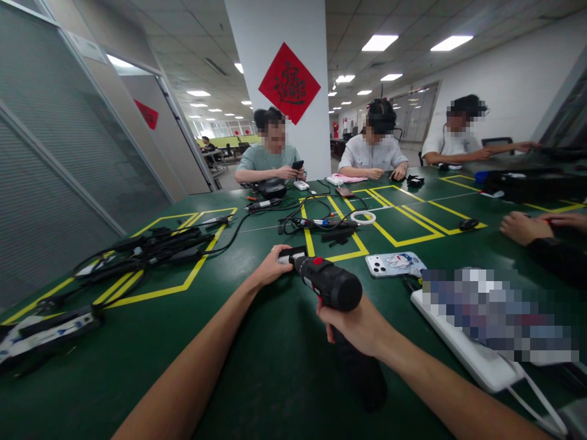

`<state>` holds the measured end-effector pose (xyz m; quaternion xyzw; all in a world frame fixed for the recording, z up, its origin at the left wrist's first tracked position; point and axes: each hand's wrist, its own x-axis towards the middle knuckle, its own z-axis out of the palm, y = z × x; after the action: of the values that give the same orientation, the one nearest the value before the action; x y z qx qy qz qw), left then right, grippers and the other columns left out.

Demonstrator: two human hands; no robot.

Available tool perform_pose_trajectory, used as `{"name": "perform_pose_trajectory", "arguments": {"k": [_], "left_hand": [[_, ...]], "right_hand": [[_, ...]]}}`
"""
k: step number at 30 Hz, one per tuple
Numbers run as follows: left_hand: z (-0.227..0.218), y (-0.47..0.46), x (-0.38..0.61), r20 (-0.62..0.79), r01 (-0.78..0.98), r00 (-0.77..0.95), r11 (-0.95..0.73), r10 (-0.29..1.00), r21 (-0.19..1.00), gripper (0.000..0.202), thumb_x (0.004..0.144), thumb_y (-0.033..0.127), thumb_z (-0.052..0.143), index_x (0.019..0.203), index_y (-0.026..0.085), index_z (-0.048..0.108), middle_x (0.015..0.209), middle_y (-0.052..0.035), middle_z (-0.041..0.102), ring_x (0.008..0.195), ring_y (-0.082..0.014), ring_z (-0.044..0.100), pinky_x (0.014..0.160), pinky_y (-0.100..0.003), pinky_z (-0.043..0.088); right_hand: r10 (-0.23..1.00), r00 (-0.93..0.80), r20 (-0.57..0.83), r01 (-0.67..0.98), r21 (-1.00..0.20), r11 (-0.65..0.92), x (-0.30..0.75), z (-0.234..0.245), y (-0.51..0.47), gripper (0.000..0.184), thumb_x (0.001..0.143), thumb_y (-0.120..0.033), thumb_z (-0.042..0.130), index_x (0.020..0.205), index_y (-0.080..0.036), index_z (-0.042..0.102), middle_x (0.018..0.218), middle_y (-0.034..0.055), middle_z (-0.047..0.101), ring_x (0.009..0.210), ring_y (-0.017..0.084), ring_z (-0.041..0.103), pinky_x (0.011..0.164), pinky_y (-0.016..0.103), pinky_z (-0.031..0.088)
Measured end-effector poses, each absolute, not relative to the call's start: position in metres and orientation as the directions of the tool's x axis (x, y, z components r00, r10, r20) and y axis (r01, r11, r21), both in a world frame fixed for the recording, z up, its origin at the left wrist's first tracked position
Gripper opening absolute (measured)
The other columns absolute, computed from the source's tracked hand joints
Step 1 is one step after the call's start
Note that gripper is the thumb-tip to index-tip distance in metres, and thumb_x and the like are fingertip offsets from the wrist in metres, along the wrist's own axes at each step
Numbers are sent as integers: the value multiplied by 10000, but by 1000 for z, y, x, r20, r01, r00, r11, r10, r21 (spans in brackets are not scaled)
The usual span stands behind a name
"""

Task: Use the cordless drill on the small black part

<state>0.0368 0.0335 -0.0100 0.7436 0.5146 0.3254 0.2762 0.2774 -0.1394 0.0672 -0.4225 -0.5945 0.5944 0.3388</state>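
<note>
Item: one cordless drill (330,284), black plastic body with red accents, barrel-shaped. Location: above the near middle of the table (275,366), dark green and marked with yellow tape (309,235). I have it in my right hand (355,324), the fingers wrapped round the grip, pistol fashion — likely so that wrist and forearm line up behind the barrel.

Item: one small oblong block (293,252), black with a white face. Location: just ahead of the drill's nose; whether the two touch, I cannot tell. My left hand (273,266) grasps its left end, the fingers clasped about it — I judge to keep it steady and leave the right end free.

Item: one phone in a pale, cartoon-printed case (394,264), lying flat right of the drill, probably set aside within reach.

Item: one flat white slab (458,342), near right, partly under a pixelated object.

Item: one tangle of black cables (156,241), far left, apparently heaped there out of the hands' way.

Item: one white ring (363,217), lying beyond the block.
</note>
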Motion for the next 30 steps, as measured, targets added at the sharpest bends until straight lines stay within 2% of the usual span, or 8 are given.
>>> {"name": "perform_pose_trajectory", "arguments": {"k": [10,19,23,30], "left_hand": [[-15,37,34,227,610,258,-340,939,715,563,640,340,624,1153,170,465,1106,-54,525,1012,-229,527,894,-354,436],[-7,31,35,168,531,291,-305,942,791,615,636,461,670,1134,160,469,1084,-65,555,951,-219,560,831,-340,465],[-6,31,34,171,513,312,-318,934,798,607,646,454,675,1138,166,467,1093,-67,556,979,-224,552,859,-346,450],[-6,31,34,180,488,334,-334,925,806,587,658,418,655,1159,182,461,1074,-55,568,959,-220,559,848,-349,456]], "right_hand": [[899,-434,-47,76,-997,-16,278,70,-140,98,701,-169,513,788,-159,559,588,-34,533,479,94,539,504,211,419],[906,-420,-54,38,-998,-42,277,63,-138,259,696,-165,527,954,-166,533,630,-39,540,461,96,540,493,223,437],[902,-426,-70,63,-997,-48,277,64,-139,251,704,-166,522,954,-161,538,581,-49,524,462,99,535,504,226,432],[898,-437,-57,51,-998,-39,278,70,-140,260,705,-165,520,965,-159,534,615,-39,535,476,102,542,520,238,441]]}}
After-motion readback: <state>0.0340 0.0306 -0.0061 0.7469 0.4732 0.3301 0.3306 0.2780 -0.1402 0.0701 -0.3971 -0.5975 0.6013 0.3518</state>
